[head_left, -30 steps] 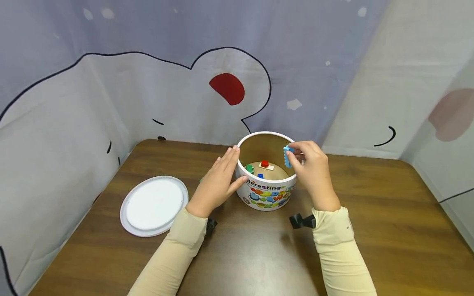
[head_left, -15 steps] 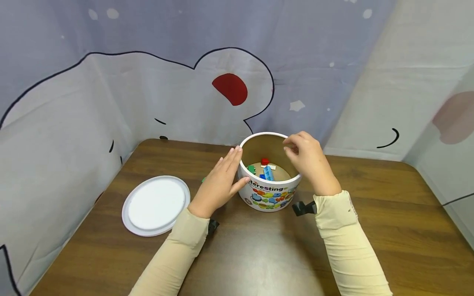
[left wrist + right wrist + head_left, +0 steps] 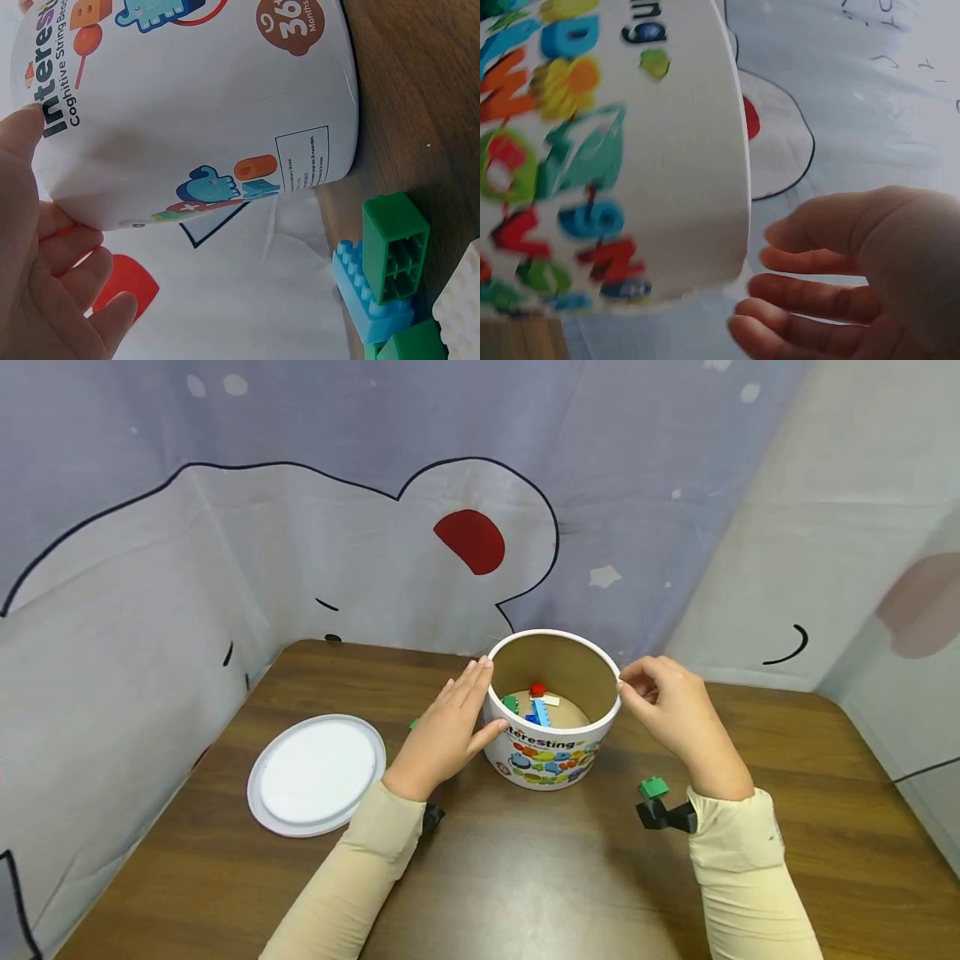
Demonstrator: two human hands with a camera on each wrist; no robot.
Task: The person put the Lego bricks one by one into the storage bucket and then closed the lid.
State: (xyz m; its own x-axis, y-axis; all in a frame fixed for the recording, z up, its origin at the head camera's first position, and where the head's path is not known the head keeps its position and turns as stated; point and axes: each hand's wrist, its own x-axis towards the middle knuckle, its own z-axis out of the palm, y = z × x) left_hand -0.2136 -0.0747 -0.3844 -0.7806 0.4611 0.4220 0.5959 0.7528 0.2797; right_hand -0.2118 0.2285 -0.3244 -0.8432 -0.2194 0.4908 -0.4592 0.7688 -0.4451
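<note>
A white printed bucket (image 3: 543, 764) stands on the table. Inside lie a light blue toy brick (image 3: 541, 713), a green brick (image 3: 511, 703), a red brick (image 3: 537, 690), a white piece (image 3: 551, 701) and a dark blue brick (image 3: 532, 719). My left hand (image 3: 444, 735) rests against the bucket's left side, fingers extended and thumb spread on the wall. Just beyond the right rim is my right hand (image 3: 678, 714), its fingers loosely bent with nothing between them. In the right wrist view its fingertips (image 3: 776, 236) are close to the rim; whether they touch is unclear.
A round white lid (image 3: 317, 772) lies at the left. Near my right wrist sits a green brick (image 3: 654, 787). The left wrist view shows loose bricks beside the bucket: green (image 3: 379, 255), light blue (image 3: 360, 300), white (image 3: 465, 307). A patterned curtain (image 3: 360, 552) hangs behind the table.
My right hand has let go of the light blue brick, which dropped into the bucket, and has moved right past the rim. A green brick on the right has come into sight. My left hand stays put.
</note>
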